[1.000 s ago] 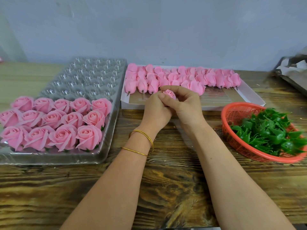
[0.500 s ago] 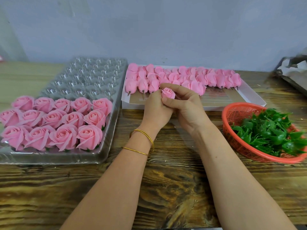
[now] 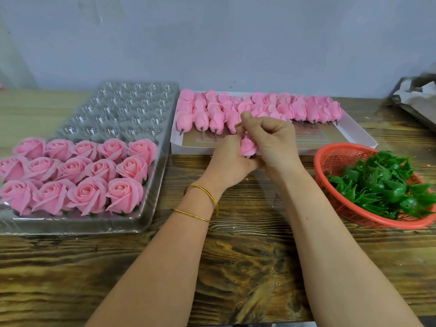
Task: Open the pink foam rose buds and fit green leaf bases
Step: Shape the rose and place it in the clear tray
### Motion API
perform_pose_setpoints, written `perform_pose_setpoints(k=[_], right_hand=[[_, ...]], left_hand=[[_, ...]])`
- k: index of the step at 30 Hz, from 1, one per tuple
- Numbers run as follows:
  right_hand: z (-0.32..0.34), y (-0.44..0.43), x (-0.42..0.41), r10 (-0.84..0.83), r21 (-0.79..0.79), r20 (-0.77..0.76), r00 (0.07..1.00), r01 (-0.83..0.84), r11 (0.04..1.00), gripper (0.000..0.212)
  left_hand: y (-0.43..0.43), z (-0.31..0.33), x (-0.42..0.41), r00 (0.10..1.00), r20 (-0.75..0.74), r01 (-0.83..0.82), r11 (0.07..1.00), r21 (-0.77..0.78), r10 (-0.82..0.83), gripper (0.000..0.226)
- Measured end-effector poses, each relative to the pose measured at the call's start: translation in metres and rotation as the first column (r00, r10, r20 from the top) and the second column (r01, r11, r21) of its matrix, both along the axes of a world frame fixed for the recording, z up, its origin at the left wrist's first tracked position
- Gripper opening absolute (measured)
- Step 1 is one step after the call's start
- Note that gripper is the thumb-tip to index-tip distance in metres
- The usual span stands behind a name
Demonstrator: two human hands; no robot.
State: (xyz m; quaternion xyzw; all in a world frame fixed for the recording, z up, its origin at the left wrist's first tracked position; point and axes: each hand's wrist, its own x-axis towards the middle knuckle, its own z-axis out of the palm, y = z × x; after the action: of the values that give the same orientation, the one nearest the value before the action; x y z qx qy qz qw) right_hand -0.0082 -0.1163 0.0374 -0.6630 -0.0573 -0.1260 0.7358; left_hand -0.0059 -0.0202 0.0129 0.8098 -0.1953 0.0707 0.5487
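Both my hands meet over the table's middle around one pink foam rose bud (image 3: 248, 147). My left hand (image 3: 228, 159) grips the bud from below and the left. My right hand (image 3: 271, 140) curls over it from the right, its thumb raised and pinching a petal edge. Behind them, a white flat box (image 3: 354, 135) holds rows of closed pink buds (image 3: 259, 107) with short stems. A red mesh basket (image 3: 335, 156) at the right holds green leaf bases (image 3: 382, 182). At the left, opened roses (image 3: 77, 175) fill the near rows of a clear plastic cell tray (image 3: 132, 109).
The wooden tabletop (image 3: 247, 267) lies bare in front of my forearms. A grey tray with crumpled paper (image 3: 417, 95) sits at the far right edge. A pale wall runs behind the table. Two gold bangles circle my left wrist.
The bud has turned in my hands from facing up to lying sideways between them. My right thumb has lifted and now pulls at a petal.
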Motion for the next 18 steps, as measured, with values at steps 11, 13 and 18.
perform_pose_setpoints(k=[11, 13, 18], right_hand=[[-0.0087, 0.0070, -0.0014, 0.076, -0.351, 0.072, 0.994, -0.046, 0.935, 0.014], [-0.0096, 0.0064, -0.0017, 0.095, -0.380, 0.059, 0.994, -0.066, 0.923, 0.008], [-0.0086, 0.0049, -0.0041, 0.136, -0.436, 0.058, 0.989, -0.097, 0.894, 0.025]], left_hand=[[-0.0017, -0.0016, 0.0047, 0.983, 0.161, -0.102, 0.992, 0.077, 0.088, 0.011], [-0.0016, -0.0032, 0.0056, 0.978, 0.179, -0.124, 0.989, 0.079, 0.108, 0.015], [-0.0005, -0.0014, 0.0058, 0.977, 0.169, -0.146, 0.986, 0.086, 0.130, 0.012]])
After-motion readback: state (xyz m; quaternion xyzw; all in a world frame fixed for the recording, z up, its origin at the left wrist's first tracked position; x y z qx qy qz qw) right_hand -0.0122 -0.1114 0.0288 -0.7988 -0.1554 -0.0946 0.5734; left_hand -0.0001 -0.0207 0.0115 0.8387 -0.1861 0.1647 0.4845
